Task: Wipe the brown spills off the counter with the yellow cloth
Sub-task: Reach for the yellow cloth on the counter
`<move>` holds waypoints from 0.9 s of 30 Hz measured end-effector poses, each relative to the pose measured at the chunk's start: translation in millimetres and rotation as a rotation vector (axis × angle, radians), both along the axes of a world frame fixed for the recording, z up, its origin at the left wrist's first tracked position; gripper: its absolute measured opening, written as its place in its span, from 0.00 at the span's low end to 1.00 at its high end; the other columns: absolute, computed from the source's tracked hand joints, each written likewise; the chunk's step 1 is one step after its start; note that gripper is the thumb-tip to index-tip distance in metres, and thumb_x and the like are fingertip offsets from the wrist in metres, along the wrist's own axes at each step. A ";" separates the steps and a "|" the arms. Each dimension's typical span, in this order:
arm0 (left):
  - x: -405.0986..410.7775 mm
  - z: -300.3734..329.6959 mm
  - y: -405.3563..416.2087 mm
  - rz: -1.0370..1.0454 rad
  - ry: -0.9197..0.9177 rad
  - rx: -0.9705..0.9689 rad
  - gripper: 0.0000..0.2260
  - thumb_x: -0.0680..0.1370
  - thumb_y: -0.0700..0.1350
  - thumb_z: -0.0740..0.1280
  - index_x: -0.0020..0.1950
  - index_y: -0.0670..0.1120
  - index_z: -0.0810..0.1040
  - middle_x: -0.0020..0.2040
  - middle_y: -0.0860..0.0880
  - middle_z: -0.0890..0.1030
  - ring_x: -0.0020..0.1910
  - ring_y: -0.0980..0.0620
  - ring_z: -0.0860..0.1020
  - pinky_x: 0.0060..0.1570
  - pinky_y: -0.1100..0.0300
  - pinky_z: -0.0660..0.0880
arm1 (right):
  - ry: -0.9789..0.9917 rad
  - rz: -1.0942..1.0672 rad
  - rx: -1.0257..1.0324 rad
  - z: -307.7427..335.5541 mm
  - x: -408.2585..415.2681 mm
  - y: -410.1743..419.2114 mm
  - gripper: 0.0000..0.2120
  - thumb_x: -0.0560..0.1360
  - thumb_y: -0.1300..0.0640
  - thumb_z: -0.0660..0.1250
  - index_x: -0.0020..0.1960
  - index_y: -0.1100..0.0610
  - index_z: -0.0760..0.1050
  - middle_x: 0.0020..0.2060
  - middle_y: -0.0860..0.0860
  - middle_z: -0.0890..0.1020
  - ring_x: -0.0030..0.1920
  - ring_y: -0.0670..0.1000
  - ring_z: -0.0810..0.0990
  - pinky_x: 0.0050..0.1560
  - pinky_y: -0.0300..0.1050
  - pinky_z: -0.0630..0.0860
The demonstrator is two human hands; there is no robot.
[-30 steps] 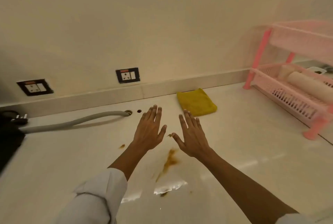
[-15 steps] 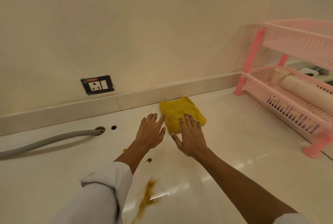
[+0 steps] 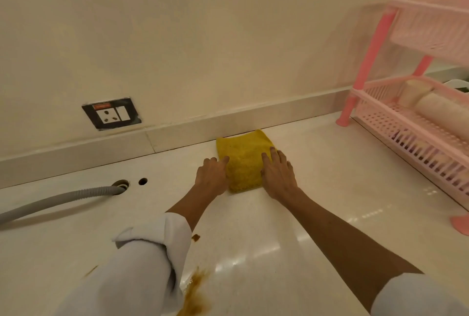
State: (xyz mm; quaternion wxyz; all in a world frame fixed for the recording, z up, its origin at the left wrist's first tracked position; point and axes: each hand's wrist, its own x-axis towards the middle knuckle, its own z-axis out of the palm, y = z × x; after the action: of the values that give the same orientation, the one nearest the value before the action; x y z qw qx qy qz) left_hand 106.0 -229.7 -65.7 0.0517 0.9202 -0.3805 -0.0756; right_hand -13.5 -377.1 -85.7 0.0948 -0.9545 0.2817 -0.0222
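2 hands (image 3: 212, 176) (image 3: 278, 176), 1 yellow cloth (image 3: 243, 160), 3 brown spills (image 3: 196, 293) (image 3: 196, 237) (image 3: 91, 270), 1 pink rack (image 3: 406, 122), 1 hose (image 3: 63, 200), 1 socket (image 3: 111, 113)

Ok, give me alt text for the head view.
Both hands, left hand and right hand, flank a folded yellow cloth on a pale counter by the wall. Brown spills sit nearer the viewer; a pink rack stands right.

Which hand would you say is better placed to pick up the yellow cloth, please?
Right, probably. The right hand lies with fingers on the yellow cloth; the left hand only touches its left edge.
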 end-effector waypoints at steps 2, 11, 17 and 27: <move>0.1 1.1 -7.2 0.063 0.098 -0.014 0.26 0.75 0.44 0.65 0.73 0.49 0.63 0.63 0.39 0.75 0.62 0.40 0.73 0.55 0.48 0.74 | 0.011 -0.051 0.067 0.8 4.5 -6.8 0.30 0.80 0.58 0.62 0.78 0.58 0.53 0.79 0.62 0.53 0.73 0.67 0.61 0.67 0.65 0.68; -9.8 0.5 -34.5 0.506 0.429 -0.242 0.31 0.72 0.45 0.71 0.69 0.40 0.61 0.65 0.38 0.72 0.62 0.39 0.75 0.56 0.49 0.75 | -0.113 -0.213 0.419 6.8 12.4 -41.5 0.32 0.76 0.57 0.67 0.77 0.55 0.59 0.64 0.66 0.74 0.62 0.68 0.75 0.63 0.59 0.74; -9.3 13.3 -29.4 0.512 0.453 -0.430 0.22 0.73 0.47 0.68 0.64 0.42 0.65 0.58 0.40 0.75 0.55 0.40 0.77 0.50 0.49 0.76 | -0.239 -0.227 0.532 17.8 10.5 -32.3 0.31 0.74 0.64 0.66 0.76 0.53 0.65 0.66 0.64 0.74 0.62 0.66 0.75 0.61 0.56 0.75; -2.5 76.9 41.6 0.659 0.709 -0.794 0.07 0.69 0.35 0.68 0.42 0.47 0.79 0.51 0.43 0.79 0.50 0.45 0.78 0.46 0.54 0.80 | -0.601 -0.181 1.046 59.2 8.7 41.7 0.22 0.73 0.71 0.61 0.62 0.54 0.79 0.61 0.56 0.79 0.62 0.58 0.78 0.62 0.53 0.78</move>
State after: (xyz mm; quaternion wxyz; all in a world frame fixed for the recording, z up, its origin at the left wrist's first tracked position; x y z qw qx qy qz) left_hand 103.4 -188.1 11.2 0.5334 0.8189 -0.0356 -0.2091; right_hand -4.8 -335.4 -26.5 0.6241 -0.7056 0.2964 -0.1573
